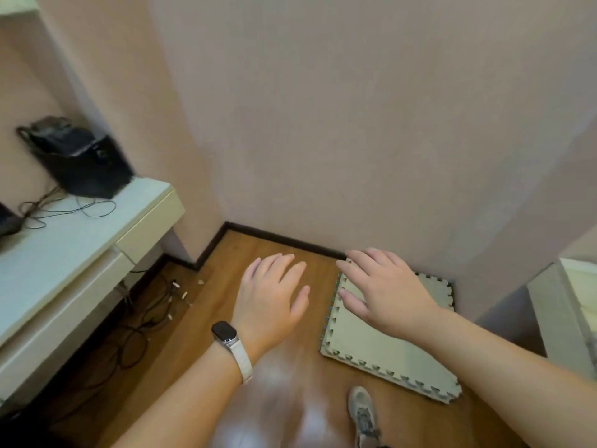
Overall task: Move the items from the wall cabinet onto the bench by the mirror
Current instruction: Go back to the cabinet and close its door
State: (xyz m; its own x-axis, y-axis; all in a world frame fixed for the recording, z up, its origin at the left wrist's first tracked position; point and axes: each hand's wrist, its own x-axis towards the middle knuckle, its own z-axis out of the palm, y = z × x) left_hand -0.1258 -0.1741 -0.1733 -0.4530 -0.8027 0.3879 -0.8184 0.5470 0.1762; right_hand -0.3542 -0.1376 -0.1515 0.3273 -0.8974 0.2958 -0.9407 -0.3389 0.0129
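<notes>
My left hand (273,294) is held out flat over the wooden floor, fingers apart and holding nothing; a watch with a white strap is on its wrist. My right hand (379,287) reaches forward beside it, also spread and empty, above the far corner of a foam mat. Both point toward the plain pink wall. No wall cabinet, bench or mirror shows clearly; a pale unit edge (578,286) sits at the far right.
A white desk (64,253) with drawers stands at the left, with a black box (80,156) and cables on it. More cables lie on the floor (145,318) below. A grey interlocking foam mat (394,344) lies by the wall. A shoe (363,415) is at the bottom.
</notes>
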